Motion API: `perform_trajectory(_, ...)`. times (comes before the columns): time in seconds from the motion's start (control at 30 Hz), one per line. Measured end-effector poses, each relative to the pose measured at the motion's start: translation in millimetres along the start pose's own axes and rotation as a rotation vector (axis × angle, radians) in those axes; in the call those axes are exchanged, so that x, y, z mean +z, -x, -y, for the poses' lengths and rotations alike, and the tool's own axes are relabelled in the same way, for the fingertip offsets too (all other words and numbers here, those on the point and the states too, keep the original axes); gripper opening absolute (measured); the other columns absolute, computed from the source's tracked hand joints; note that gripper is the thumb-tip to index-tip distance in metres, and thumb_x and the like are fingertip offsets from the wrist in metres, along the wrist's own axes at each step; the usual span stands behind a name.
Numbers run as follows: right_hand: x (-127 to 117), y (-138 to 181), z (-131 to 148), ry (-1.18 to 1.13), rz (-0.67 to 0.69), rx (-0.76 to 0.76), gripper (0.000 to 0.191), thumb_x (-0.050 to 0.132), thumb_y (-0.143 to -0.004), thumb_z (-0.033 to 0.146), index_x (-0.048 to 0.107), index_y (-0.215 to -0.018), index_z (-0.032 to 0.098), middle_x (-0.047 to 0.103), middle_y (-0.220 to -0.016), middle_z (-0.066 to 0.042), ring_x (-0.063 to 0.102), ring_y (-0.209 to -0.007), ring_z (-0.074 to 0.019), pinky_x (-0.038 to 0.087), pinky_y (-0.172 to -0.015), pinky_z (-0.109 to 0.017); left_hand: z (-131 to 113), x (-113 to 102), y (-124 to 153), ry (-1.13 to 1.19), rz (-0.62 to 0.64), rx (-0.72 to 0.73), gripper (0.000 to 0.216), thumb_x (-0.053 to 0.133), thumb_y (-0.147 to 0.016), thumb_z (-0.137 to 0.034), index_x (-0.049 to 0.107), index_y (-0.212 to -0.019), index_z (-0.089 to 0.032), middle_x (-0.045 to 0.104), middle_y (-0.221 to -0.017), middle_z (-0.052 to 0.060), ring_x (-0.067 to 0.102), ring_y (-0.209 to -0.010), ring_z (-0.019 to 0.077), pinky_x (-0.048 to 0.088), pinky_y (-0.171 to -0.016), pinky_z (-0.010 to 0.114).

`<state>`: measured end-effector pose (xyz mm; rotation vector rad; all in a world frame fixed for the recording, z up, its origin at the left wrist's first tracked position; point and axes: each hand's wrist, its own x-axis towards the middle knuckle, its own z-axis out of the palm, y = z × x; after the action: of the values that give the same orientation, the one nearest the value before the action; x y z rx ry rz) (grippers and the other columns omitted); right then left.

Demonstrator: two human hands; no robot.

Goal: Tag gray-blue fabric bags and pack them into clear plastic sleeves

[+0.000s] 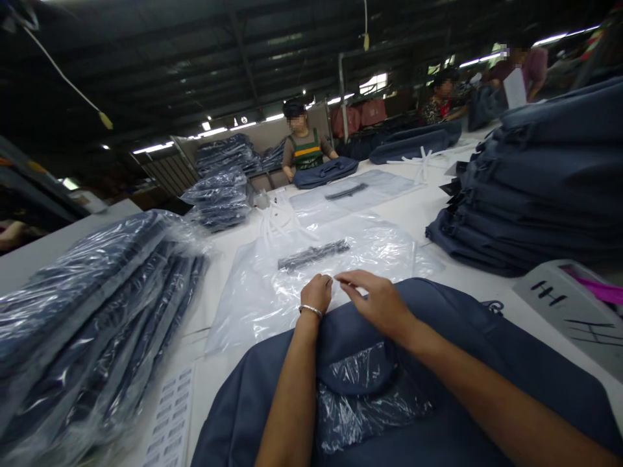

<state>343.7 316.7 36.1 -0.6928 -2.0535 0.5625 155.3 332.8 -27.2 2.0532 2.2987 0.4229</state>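
A dark blue fabric bag [487, 363] lies flat in front of me, with a crumpled clear plastic piece [360, 395] on its handle area. My left hand [316, 293] and my right hand [377, 299] meet at the bag's far edge. Both are closed in a pinch on the edge of a clear plastic bag [311, 266] that lies flat just beyond, with a black printed strip on it. A bracelet circles my left wrist.
Bagged blue items are stacked at the left [87, 311]. A tall pile of unbagged blue bags [545, 188] stands at the right. A grey box [569, 311] sits near right. A label sheet [170, 415] lies lower left. People work across the white table [438, 207].
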Motion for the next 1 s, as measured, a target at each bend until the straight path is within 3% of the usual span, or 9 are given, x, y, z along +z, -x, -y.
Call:
perform_trajectory(0.13,15,-44,-51,0.365,0.367,0.058,0.062,0.071,-0.079,0.02,0.052,-0.138,0.018,0.048,-0.145,-0.015,0.046,-0.133,-0.0308,0.039,-0.109,-0.046,3,5,-3,0.04,-0.053,0.041,0.03,0.039,-0.098,-0.036,0.066,-0.106,-0.025,0.065,-0.104,0.004,0.062,-0.089,0.0149,0.043,-0.073,0.026)
perform_trajectory(0.23,38,-56,-85,0.413,0.524,0.054,0.072,0.074,-0.078,0.029,0.045,-0.143,0.017,0.04,-0.15,-0.017,0.039,-0.138,-0.0315,0.035,-0.111,-0.046,7,8,-3,0.057,-0.095,0.067,0.029,0.041,-0.098,-0.04,0.066,-0.102,-0.026,0.065,-0.101,0.003,0.062,-0.087,0.0138,0.042,-0.071,0.024)
perform_trajectory(0.33,47,-60,-108,0.4,0.503,0.047,0.055,0.063,-0.088,0.034,0.05,-0.14,0.022,0.049,-0.145,-0.011,0.045,-0.134,-0.0265,0.038,-0.11,-0.041,10,8,0,0.057,-0.146,0.089,0.032,0.039,-0.098,-0.042,0.066,-0.099,-0.026,0.065,-0.1,0.002,0.062,-0.085,0.0126,0.041,-0.069,0.023)
perform_trajectory(0.43,39,-60,-122,0.43,0.433,0.093,0.039,0.054,-0.091,0.025,0.06,-0.13,0.028,0.059,-0.135,-0.004,0.054,-0.124,-0.0231,0.042,-0.105,-0.037,10,5,4,0.042,-0.203,0.123,0.033,0.039,-0.099,-0.042,0.067,-0.095,-0.025,0.066,-0.096,0.001,0.062,-0.08,0.0116,0.039,-0.065,0.022)
perform_trajectory(0.63,21,-49,-144,0.513,0.217,0.31,0.052,0.046,-0.086,0.019,0.054,-0.137,0.026,0.057,-0.138,-0.003,0.057,-0.121,-0.0197,0.043,-0.103,-0.033,21,-11,14,0.01,-0.362,0.151,0.03,0.04,-0.099,-0.035,0.067,-0.093,-0.024,0.068,-0.091,0.001,0.063,-0.071,0.0106,0.036,-0.057,0.021)
perform_trajectory(0.77,28,-36,-144,0.502,0.265,0.386,0.068,0.054,-0.074,0.012,0.05,-0.141,0.024,0.057,-0.138,-0.009,0.055,-0.123,-0.0248,0.036,-0.109,-0.044,33,-37,24,-0.036,-0.629,-0.052,0.029,0.04,-0.099,-0.037,0.066,-0.103,-0.023,0.07,-0.1,0.003,0.064,-0.075,0.0132,0.035,-0.056,0.022)
perform_trajectory(0.83,33,-32,-136,0.459,0.323,0.341,0.086,0.065,-0.068,0.014,0.038,-0.149,0.026,0.044,-0.149,-0.01,0.043,-0.135,-0.0297,0.023,-0.114,-0.053,33,-50,28,0.0,-0.726,-0.11,0.029,0.042,-0.098,-0.039,0.066,-0.103,-0.023,0.07,-0.101,0.003,0.065,-0.078,0.0141,0.039,-0.059,0.022)
perform_trajectory(0.9,35,-32,-124,0.387,0.315,0.232,0.098,0.073,-0.068,0.028,0.025,-0.154,0.028,0.03,-0.157,-0.009,0.032,-0.142,-0.0301,0.016,-0.116,-0.056,28,-55,29,0.09,-0.721,-0.038,0.029,0.042,-0.098,-0.037,0.065,-0.103,-0.022,0.071,-0.1,0.004,0.066,-0.081,0.0144,0.044,-0.064,0.022)
perform_trajectory(1.0,32,-38,-113,0.362,0.153,0.082,0.08,0.066,-0.081,0.047,0.033,-0.151,0.026,0.039,-0.153,-0.006,0.038,-0.139,-0.0242,0.02,-0.117,-0.048,15,-51,29,0.163,-0.667,0.12,0.028,0.041,-0.099,-0.035,0.065,-0.101,-0.021,0.072,-0.096,0.005,0.067,-0.085,0.0151,0.046,-0.07,0.022)
